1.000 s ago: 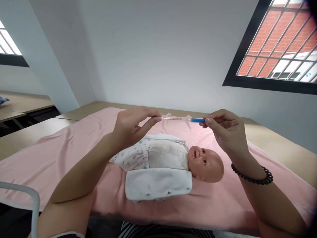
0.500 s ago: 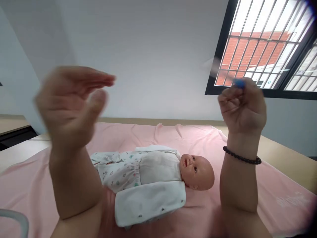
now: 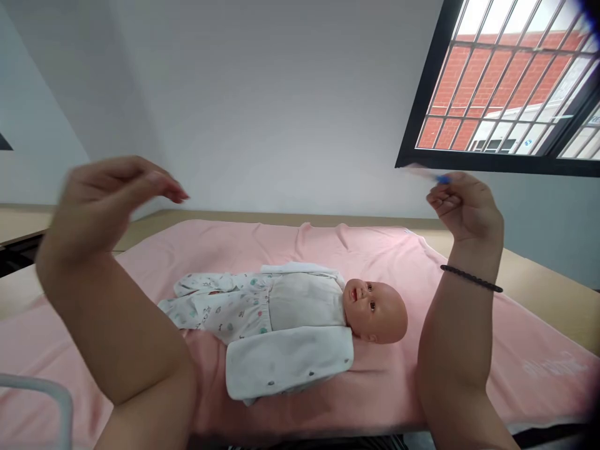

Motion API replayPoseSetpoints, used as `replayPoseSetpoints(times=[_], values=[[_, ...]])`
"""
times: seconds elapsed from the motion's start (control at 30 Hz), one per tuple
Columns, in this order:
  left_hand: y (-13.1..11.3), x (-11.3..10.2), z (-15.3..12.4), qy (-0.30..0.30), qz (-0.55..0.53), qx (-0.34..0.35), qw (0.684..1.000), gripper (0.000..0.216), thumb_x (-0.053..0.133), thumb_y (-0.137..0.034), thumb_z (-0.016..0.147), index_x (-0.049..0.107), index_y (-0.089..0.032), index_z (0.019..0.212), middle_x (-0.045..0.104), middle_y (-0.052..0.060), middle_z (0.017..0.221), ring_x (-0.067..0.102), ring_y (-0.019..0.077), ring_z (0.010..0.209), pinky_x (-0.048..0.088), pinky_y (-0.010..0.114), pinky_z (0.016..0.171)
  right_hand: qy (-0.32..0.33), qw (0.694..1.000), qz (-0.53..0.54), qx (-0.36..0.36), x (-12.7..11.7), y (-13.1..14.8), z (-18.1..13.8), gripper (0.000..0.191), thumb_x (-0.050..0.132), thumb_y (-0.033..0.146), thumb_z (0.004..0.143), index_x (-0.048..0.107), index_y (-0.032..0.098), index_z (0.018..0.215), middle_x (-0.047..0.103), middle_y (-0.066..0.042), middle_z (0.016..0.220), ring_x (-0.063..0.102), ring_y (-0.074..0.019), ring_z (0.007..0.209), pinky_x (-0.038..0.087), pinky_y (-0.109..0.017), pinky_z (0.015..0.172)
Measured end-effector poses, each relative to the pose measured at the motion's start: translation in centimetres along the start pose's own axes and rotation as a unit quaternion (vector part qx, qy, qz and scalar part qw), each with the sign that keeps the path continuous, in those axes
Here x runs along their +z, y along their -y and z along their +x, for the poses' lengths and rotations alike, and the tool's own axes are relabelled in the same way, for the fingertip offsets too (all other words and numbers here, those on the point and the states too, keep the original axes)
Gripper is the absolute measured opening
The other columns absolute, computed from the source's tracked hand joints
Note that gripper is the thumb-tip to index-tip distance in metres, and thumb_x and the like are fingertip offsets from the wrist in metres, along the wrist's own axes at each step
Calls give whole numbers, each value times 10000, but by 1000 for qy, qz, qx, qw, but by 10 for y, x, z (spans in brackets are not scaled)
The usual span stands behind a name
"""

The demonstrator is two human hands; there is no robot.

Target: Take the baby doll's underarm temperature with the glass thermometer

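My right hand [image 3: 466, 203], raised on the right, pinches a thin, pale, see-through stick with a blue end [image 3: 443, 179]. The stick points left and is blurred, so its exact kind cannot be made out. Up on the left hangs my left hand [image 3: 117, 197], wrist bent, with the thumb against the curved fingers and nothing visible in them. Between and below both arms, a baby doll [image 3: 379, 310] lies on its back, head to the right. It wears a white top [image 3: 304, 303] and printed trousers [image 3: 234, 312]. Neither hand touches the doll.
A pink sheet [image 3: 225, 240] covers the table under the doll, with wooden edges [image 3: 539, 281] showing around it. A grey curved bar [image 3: 37, 382] stands at the lower left. Behind are a plain wall [image 3: 281, 112] and a barred window [image 3: 497, 81].
My left hand has moved left and slightly down, its thumb closing against the fingers. My right hand has dropped a little, still holding the stick. The view has shifted slightly; the doll lies as before.
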State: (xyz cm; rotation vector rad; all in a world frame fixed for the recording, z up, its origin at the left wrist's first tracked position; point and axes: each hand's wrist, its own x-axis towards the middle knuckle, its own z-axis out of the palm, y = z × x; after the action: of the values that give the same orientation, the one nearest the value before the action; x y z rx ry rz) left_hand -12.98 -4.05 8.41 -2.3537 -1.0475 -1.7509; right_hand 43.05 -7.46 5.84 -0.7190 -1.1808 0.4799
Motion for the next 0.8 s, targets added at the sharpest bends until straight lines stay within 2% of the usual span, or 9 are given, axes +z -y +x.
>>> replayPoseSetpoints(times=[0.07,0.1,0.17,0.2,0.23,0.37,0.5,0.67,0.8], values=[[2,20,9,225,29,-29,974,327,612,-533,944,725,-227,969,744,-30,942,681,178,924,579,378,878,21,997,-47,53,-5,-12,3,250,936,287,679,720,201,771,670,-50,724,603,-151,699,501,-322,717],[8,32,13,338,51,-49,939,351,622,-558,928,727,-249,1056,757,-20,1027,691,199,980,579,375,890,37,995,-61,77,-7,-19,5,275,946,305,663,730,182,782,673,-54,723,609,-146,694,508,-315,708],[26,61,20,518,96,-111,843,456,648,-591,893,698,-276,1219,741,23,1219,677,249,1123,555,391,962,71,989,-68,115,-11,-35,9,352,928,449,662,719,197,792,651,-22,716,601,-128,681,532,-301,714],[36,77,22,601,114,-151,777,520,695,-606,836,702,-268,1232,745,55,1229,680,281,1138,556,395,957,90,984,-72,133,-13,-45,10,390,915,508,655,713,208,801,645,-8,722,599,-123,681,546,-300,725],[47,94,23,643,118,-178,735,553,714,-615,799,711,-257,1220,746,80,1229,677,299,1153,553,389,957,110,978,-82,155,-14,-55,12,416,918,529,638,713,208,807,652,-8,737,606,-126,689,558,-305,734],[81,154,13,689,49,-247,679,582,709,-608,753,711,-213,1180,714,130,1292,666,274,1186,536,348,1000,193,930,-159,269,-15,-100,11,452,983,457,547,717,148,742,712,-91,782,672,-184,756,595,-357,790],[100,184,-1,728,40,-257,634,649,720,-684,681,725,-201,1115,750,137,1170,702,290,1097,568,371,945,253,888,-198,328,-13,-141,-6,473,968,487,505,702,158,714,740,-116,847,688,-204,802,605,-383,832],[112,193,-2,717,-14,-189,670,633,781,-583,636,716,-225,1154,762,70,1037,686,271,1046,544,376,948,313,835,-250,376,-13,-170,-28,362,917,432,524,673,192,641,735,-111,815,704,-244,826,602,-417,866],[115,194,0,710,-29,-141,690,581,784,-505,641,713,-238,1153,737,10,882,670,250,922,520,389,930,344,803,-317,369,-10,-169,-21,277,878,374,538,705,211,680,737,-118,895,704,-295,910,587,-436,853]])
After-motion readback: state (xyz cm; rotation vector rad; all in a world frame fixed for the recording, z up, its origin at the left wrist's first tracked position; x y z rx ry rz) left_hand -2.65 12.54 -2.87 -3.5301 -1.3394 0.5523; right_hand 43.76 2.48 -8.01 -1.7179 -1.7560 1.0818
